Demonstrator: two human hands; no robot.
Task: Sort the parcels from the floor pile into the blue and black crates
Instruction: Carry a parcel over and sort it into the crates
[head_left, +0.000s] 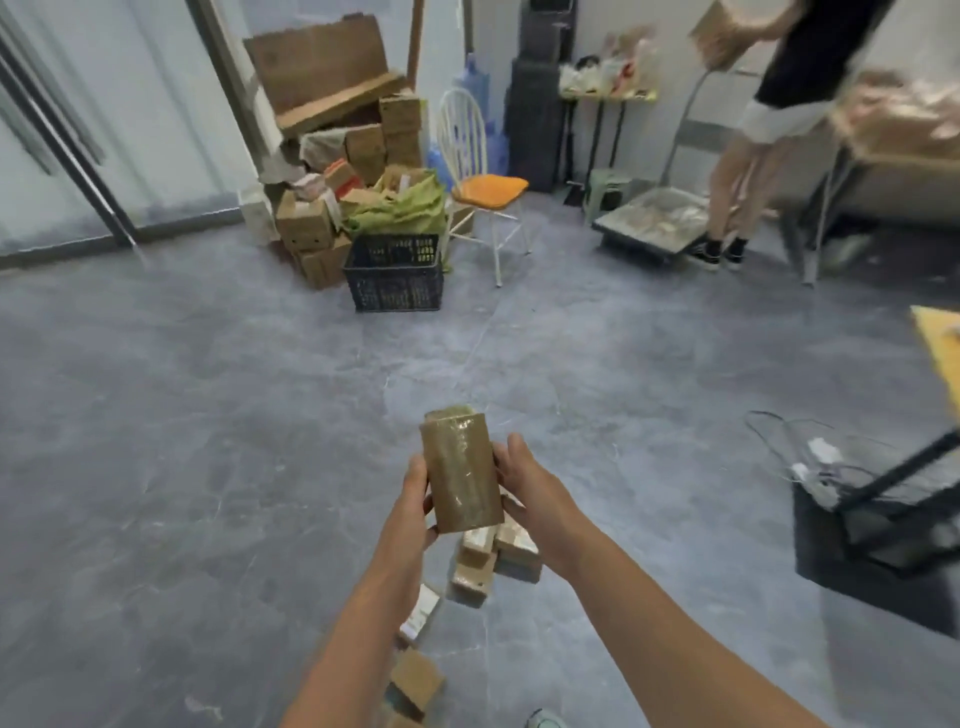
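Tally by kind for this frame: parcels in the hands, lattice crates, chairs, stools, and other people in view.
Parcel, gripped by left hand and right hand: 1
Black lattice crate: 1
White chair with orange cushion: 1
Green stool: 1
Other person: 1
Total: 5
Floor parcels below the hands: too blurred to count.

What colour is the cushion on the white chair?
The cushion is orange, best seen in the head view.

Glossy taped cardboard parcel (matt grey stone-look floor)
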